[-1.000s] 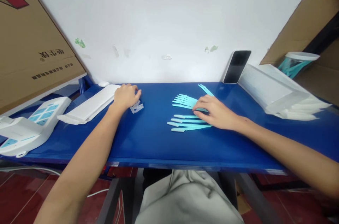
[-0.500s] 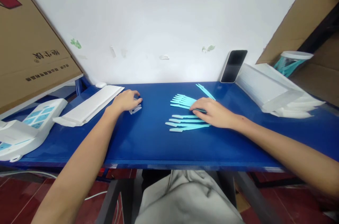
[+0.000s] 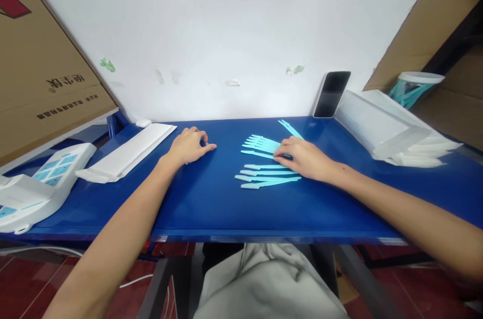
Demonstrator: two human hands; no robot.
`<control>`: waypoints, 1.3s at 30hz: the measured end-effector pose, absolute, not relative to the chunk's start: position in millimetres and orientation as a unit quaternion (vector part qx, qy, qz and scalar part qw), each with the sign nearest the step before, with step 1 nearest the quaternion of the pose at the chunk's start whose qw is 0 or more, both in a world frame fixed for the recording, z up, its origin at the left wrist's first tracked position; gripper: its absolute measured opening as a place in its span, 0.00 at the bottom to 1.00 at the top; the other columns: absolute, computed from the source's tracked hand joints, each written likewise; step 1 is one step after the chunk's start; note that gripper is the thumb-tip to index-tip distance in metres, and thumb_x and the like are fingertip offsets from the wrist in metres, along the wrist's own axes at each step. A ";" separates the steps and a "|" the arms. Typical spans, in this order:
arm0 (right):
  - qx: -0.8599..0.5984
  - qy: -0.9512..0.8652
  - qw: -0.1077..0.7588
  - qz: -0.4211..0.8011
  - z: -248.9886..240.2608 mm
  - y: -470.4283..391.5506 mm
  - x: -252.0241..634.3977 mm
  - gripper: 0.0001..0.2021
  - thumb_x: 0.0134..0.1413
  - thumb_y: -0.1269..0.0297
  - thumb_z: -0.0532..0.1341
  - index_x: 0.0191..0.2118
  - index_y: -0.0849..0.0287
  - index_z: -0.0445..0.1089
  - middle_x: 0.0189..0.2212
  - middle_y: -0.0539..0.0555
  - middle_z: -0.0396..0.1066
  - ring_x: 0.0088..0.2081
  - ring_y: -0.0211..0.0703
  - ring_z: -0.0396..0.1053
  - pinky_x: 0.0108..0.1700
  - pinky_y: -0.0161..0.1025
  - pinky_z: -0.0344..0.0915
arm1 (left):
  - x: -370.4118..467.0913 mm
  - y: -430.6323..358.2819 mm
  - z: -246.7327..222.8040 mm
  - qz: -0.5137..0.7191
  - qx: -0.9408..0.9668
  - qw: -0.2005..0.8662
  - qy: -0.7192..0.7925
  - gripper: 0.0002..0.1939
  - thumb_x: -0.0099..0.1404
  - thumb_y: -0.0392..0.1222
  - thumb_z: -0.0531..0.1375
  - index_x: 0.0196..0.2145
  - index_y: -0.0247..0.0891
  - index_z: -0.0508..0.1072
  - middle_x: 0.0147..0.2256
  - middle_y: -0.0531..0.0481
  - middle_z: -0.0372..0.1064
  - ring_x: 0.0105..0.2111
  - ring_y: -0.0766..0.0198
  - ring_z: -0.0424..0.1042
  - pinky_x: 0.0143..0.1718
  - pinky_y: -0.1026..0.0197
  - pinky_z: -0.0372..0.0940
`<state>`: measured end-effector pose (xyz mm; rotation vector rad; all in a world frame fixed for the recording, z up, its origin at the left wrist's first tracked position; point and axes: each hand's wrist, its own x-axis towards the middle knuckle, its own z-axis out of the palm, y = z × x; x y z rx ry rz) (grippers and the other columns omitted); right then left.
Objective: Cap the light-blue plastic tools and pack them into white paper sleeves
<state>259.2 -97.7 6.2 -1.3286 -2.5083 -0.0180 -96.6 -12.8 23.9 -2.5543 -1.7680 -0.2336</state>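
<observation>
Turquoise eyebrow razors lie on the blue table [image 3: 211, 198], some fanned out in a group [image 3: 262, 144] and several more in a nearer row [image 3: 264, 178]. My right hand [image 3: 302, 156] is closed, pinching the handle end of one eyebrow razor [image 3: 258, 153] that sits between these two groups. To the left, my left hand [image 3: 190, 145] rests low over the table, fingers curled and thumb close to the index finger. A small whitish, clear plastic piece [image 3: 207, 144] shows between them. Most of it, and anything under the palm, is hidden.
Two more razors [image 3: 290, 129] lie behind my right hand. A phone [image 3: 332, 94] leans on the wall. White packets [image 3: 396, 128] and a lidded jar [image 3: 413, 90] stand right; a white flat packet [image 3: 130, 150] and a power strip [image 3: 53, 178] lie left.
My left hand has shifted right, and the clear plastic pieces under it are now mostly covered. My right hand has moved slightly, and the razor it pinches is now apart from the fanned group.
</observation>
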 end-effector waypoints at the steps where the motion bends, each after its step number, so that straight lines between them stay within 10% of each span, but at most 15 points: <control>1: -0.454 -0.879 0.147 -0.009 5.8 -97.4 259.4 0.15 0.69 0.60 0.56 0.43 0.57 0.79 0.40 0.59 0.76 0.42 0.51 0.70 0.43 0.45 0.64 | -92.4 -15.3 24.5 -0.075 -0.825 0.008 -0.559 0.26 0.65 0.67 0.57 0.41 0.40 0.76 0.47 0.38 0.70 0.51 0.41 0.68 0.50 0.46 0.65; 15: -0.491 -0.853 0.140 0.111 11.2 -93.9 269.8 0.10 0.65 0.61 0.56 0.37 0.57 0.72 0.37 0.57 0.73 0.41 0.49 0.70 0.42 0.44 0.64 | -70.6 -21.7 15.6 -0.110 -0.897 -0.069 -0.422 0.25 0.70 0.62 0.55 0.50 0.42 0.77 0.51 0.42 0.72 0.52 0.47 0.69 0.53 0.49 0.62; 31: -0.437 -0.864 0.249 0.013 20.3 -105.0 261.6 0.10 0.71 0.59 0.52 0.42 0.57 0.67 0.38 0.57 0.76 0.38 0.48 0.71 0.46 0.46 0.62 | -64.2 -32.5 31.6 -0.142 -0.866 -0.009 -0.480 0.27 0.75 0.52 0.45 0.29 0.39 0.78 0.23 0.46 0.69 0.28 0.55 0.70 0.39 0.52 0.59; 35: -0.462 -0.840 0.279 0.059 16.5 -102.6 262.9 0.13 0.71 0.59 0.52 0.51 0.59 0.67 0.39 0.58 0.78 0.35 0.47 0.75 0.36 0.41 0.65 | -77.9 -28.6 34.1 -0.117 -0.890 -0.027 -0.440 0.23 0.70 0.53 0.54 0.51 0.37 0.79 0.34 0.44 0.72 0.34 0.53 0.72 0.38 0.54 0.62; 39: -0.446 -0.845 0.292 0.029 14.5 -101.2 263.0 0.17 0.71 0.61 0.51 0.56 0.59 0.70 0.44 0.58 0.80 0.44 0.50 0.78 0.46 0.43 0.69 | -89.8 -18.2 29.3 -0.079 -0.924 -0.033 -0.374 0.22 0.69 0.57 0.57 0.51 0.44 0.81 0.45 0.40 0.69 0.47 0.48 0.68 0.51 0.49 0.61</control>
